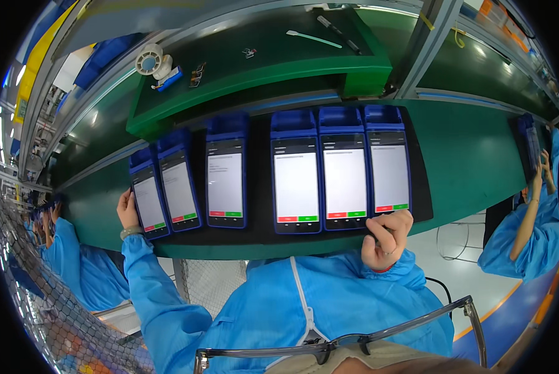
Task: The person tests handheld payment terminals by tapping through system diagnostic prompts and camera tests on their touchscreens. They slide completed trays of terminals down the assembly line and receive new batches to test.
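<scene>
Several blue-cased handheld payment terminals with lit white screens lie in a row on a black mat (424, 193). Each screen has a red and a green button near its bottom. My left hand (128, 210) grips the left edge of the leftmost terminal (148, 198); some of its fingers are hidden by that edge. My right hand (388, 238) is at the front of the right-hand group, its fingers curled with nothing visible in them. One fingertip is close to the lower right corner of the group's middle terminal (345, 181), below the rightmost terminal (389, 171); contact is unclear.
Behind the row stands a green raised shelf (260, 78) with a white tape roll (150, 61), small metal parts (197, 75), a pale stick-like tool (313, 38) and a black pen (338, 34). Co-workers in blue sleeves are at far left (83, 268) and right (522, 237).
</scene>
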Motion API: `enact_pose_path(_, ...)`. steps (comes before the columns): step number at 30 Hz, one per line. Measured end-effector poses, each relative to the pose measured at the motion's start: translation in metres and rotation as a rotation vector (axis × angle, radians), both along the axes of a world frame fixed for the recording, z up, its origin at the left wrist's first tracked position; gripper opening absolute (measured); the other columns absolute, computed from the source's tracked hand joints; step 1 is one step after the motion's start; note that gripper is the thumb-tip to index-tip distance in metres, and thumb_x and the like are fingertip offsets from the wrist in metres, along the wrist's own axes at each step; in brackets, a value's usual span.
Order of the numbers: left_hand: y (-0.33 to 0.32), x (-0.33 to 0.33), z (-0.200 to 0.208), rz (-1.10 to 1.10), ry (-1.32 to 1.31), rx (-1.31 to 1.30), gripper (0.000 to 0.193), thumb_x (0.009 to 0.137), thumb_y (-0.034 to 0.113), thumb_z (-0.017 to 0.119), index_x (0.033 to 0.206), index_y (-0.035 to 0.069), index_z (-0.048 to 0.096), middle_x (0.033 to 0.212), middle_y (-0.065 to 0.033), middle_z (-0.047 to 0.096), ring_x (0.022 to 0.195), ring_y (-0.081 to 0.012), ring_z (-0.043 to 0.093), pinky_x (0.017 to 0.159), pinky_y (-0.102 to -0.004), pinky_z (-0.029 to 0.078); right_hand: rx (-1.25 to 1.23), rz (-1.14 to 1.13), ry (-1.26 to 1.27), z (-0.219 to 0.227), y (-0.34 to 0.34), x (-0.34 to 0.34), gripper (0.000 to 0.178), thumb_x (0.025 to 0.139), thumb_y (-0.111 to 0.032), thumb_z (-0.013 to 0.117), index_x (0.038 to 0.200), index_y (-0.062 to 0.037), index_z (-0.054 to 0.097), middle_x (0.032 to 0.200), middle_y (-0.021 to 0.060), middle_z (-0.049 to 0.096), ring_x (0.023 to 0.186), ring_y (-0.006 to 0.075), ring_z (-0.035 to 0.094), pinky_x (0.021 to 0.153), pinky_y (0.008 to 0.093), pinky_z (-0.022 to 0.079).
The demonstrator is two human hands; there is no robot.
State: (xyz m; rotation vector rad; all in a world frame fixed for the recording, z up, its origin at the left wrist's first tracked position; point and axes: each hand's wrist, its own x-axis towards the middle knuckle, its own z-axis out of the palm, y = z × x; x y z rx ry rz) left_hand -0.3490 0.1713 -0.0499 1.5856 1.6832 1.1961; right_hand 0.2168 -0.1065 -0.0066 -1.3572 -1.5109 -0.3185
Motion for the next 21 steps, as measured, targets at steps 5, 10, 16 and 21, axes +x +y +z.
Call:
enact_pose_path(5, -0.029, 0.07, 0.005, -0.012, -0.124, 0.035, 0.026, 0.09, 0.007, 0.053, 0.113, -0.005, 0.057, 0.101, -0.0092, 0.064, 0.09, -0.013, 0.059, 0.082, -0.024, 0.045, 0.037, 0.144, 0.016, 0.008, 0.012, -0.004, 0.024, 0.069, -0.01, 0.06, 0.093, -0.0089, 0.062, 0.083, 0.0049, 0.056, 0.071, 0.0191, 0.046, 0.067, 0.0357, 0.034)
enact_pose_path(10, -0.058, 0.152, 0.017, -0.102, -0.25, 0.052, 0.025, 0.092, 0.006, 0.05, 0.114, -0.005, 0.055, 0.102, -0.0092, 0.063, 0.092, -0.0115, 0.059, 0.082, -0.0226, 0.045, -0.161, 0.248, 0.256, 0.016, 0.012, -0.006, 0.034, 0.07, -0.001, 0.061, 0.104, 0.0011, 0.06, 0.099, 0.0168, 0.052, 0.083, 0.0261, 0.054, 0.072, 0.0334, 0.047)
enact_pose_path(16, -0.088, 0.234, 0.024, -0.127, -0.273, 0.054, 0.026, 0.092, 0.004, 0.048, 0.117, -0.005, 0.052, 0.106, -0.0113, 0.061, 0.096, -0.0139, 0.057, 0.086, -0.0251, 0.043, -0.473, 0.296, 0.727, 0.036, 0.025, 0.026, 0.061, 0.082, 0.003, 0.048, 0.139, -0.0002, 0.027, 0.137, 0.0214, 0.036, 0.128, 0.031, 0.036, 0.107, 0.0389, 0.027)
enact_pose_path(21, -0.111, 0.29, 0.032, -0.197, -0.327, 0.04, 0.029, 0.092, 0.004, 0.045, 0.12, -0.004, 0.049, 0.11, -0.0129, 0.058, 0.1, -0.0168, 0.055, 0.09, -0.028, 0.042, -0.509, 0.199, 0.906, 0.048, 0.044, 0.036, 0.058, 0.091, -0.006, 0.044, 0.143, -0.0044, 0.019, 0.142, 0.0245, 0.027, 0.131, 0.0336, 0.031, 0.107, 0.0392, 0.026)
